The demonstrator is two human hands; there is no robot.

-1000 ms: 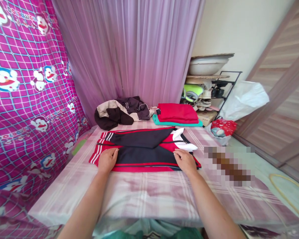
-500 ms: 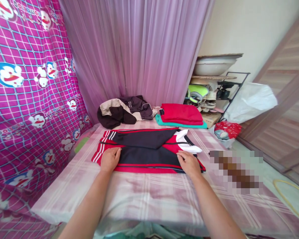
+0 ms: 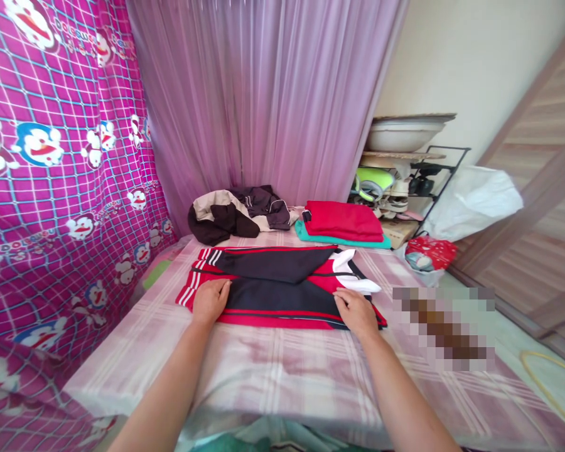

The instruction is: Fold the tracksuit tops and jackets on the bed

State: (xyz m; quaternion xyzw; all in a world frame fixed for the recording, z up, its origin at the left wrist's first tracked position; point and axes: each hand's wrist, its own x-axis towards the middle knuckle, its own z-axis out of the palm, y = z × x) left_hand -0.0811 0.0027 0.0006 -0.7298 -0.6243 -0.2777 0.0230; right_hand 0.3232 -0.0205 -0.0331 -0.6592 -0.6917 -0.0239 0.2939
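Observation:
A red and black track jacket (image 3: 282,296) with white stripes and a white collar part lies on the bed, its sleeves laid across the front. The striped hem is on the left and the collar on the right. My left hand (image 3: 211,301) is at the near side close to the hem, its fingers pressed together and curled on the cloth. Near the collar end, my right hand (image 3: 356,310) is closed in the same way on the jacket's near side. The undersides of both hands are hidden.
The plaid sheet (image 3: 282,364) covers the bed. Behind the jacket lie a crumpled dark and beige garment (image 3: 235,216) and a folded red garment (image 3: 343,221) on a teal one (image 3: 348,243). A rack (image 3: 433,182) stands back right; a patterned pink curtain (image 3: 75,188) hangs left.
The whole view has shifted slightly, so things appear a little lower. Both hands stay at the same places on the jacket, which looks unchanged.

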